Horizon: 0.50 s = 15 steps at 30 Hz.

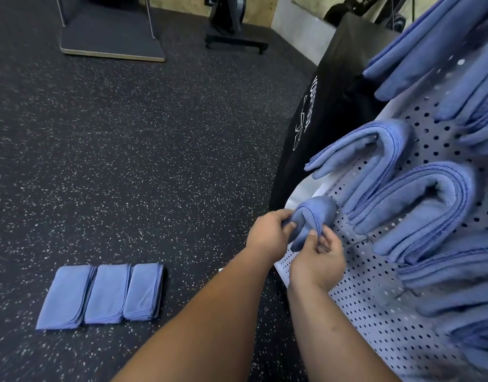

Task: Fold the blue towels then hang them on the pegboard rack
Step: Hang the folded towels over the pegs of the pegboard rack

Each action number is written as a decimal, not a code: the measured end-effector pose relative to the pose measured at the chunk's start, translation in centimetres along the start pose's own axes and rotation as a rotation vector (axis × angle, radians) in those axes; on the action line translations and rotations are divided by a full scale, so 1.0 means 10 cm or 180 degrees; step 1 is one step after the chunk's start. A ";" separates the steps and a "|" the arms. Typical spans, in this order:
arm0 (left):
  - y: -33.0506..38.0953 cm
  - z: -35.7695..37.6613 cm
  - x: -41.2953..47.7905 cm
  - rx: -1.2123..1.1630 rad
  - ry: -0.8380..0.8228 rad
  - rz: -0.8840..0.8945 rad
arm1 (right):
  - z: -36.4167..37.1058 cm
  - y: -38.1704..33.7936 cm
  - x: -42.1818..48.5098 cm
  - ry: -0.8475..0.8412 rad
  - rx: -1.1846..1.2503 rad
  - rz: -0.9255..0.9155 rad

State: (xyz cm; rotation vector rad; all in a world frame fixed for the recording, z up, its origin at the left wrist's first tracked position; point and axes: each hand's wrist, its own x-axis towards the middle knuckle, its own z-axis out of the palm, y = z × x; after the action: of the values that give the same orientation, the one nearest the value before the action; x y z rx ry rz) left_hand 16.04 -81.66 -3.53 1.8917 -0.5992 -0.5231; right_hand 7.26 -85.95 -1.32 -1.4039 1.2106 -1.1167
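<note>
- Your left hand (270, 232) reaches forward with the forearm bare. Its fingers curl over the left side of a folded blue towel (313, 215) and its thumb presses in from below.
- Your right hand (318, 257) sits just beside it, slightly nearer you. Thumb and fingertips pinch the towel's stitched lower edge.
- The gripped towel is bent into a rounded hump against the lower left corner of the pegboard rack (375, 299), with its loose end hanging down between your hands.
- A thin wire peg (357, 242) sticks out of the board just right of your right hand.
- The hanging towels (419, 202) drape over pegs in upside-down U shapes. They are soft, thick and layered, with darker stitched hems.
- The rack is a pale panel dotted with regular round holes.
- Three folded towels (108, 293) lie side by side on the floor (127, 133), well away from the rack. They are flat rectangles touching along their edges.
- The floor is dark rubber flecked with white.
- A black fabric cover (320, 111) with white lettering stands beyond the rack.
</note>
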 end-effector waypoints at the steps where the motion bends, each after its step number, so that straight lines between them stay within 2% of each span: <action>1: -0.03 0.00 -0.03 0.0065 -0.0052 -0.0045 | 0.00 0.00 -0.03 0.0004 -0.0052 -0.0017; 5: -0.17 -0.06 -0.17 0.0375 -0.0085 -0.0230 | -0.02 -0.02 -0.12 0.0025 -0.0145 -0.0040; 9: -0.39 -0.21 -0.44 0.0713 -0.0062 -0.0670 | -0.07 -0.02 -0.22 0.0001 -0.0335 -0.0175; 15: -0.73 -0.54 -1.01 0.0895 -0.0176 -0.1137 | -0.05 -0.04 -0.52 -0.0198 -0.0493 -0.0084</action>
State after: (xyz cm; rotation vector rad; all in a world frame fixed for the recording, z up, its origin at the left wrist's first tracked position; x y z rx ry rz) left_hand 12.63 -69.11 -7.43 2.2757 -0.3839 -0.7536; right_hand 6.31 -80.85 -1.20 -1.5641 1.2590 -1.0073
